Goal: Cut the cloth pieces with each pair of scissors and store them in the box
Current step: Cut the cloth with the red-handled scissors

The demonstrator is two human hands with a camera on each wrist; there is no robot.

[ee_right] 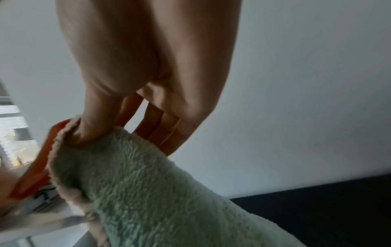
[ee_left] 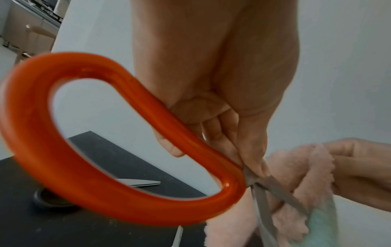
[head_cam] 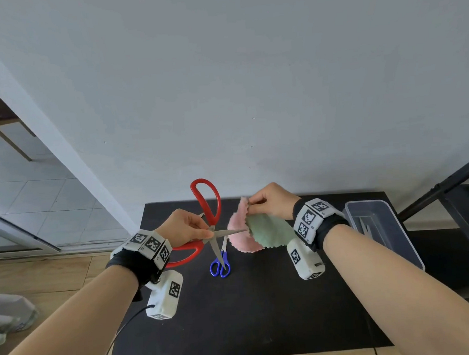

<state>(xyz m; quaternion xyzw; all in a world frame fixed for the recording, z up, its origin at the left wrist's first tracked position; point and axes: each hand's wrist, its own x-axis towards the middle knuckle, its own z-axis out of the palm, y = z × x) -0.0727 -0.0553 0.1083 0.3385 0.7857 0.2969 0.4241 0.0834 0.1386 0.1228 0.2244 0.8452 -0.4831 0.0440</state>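
My left hand (head_cam: pixel 188 226) grips the red-handled scissors (head_cam: pixel 206 201) near their pivot, above the black table (head_cam: pixel 263 312). Their blades are spread wide; one tip points right and touches the cloth's edge. In the left wrist view the red handle loop (ee_left: pixel 84 158) fills the picture, with my left hand (ee_left: pixel 243 150) pinching by the pivot. My right hand (head_cam: pixel 270 202) pinches the top of a fluffy cloth (head_cam: pixel 269 231), green on one side and pink on the other, and holds it hanging. The right wrist view shows the right hand's thumb (ee_right: pixel 93 127) pressed on the green cloth (ee_right: pixel 148 183).
Small blue-handled scissors (head_cam: pixel 220 267) lie on the table under the red pair. A clear plastic box (head_cam: pixel 379 229) with pale items inside stands at the right edge. A wall rises behind the table; a black frame (head_cam: pixel 448 186) stands at right.
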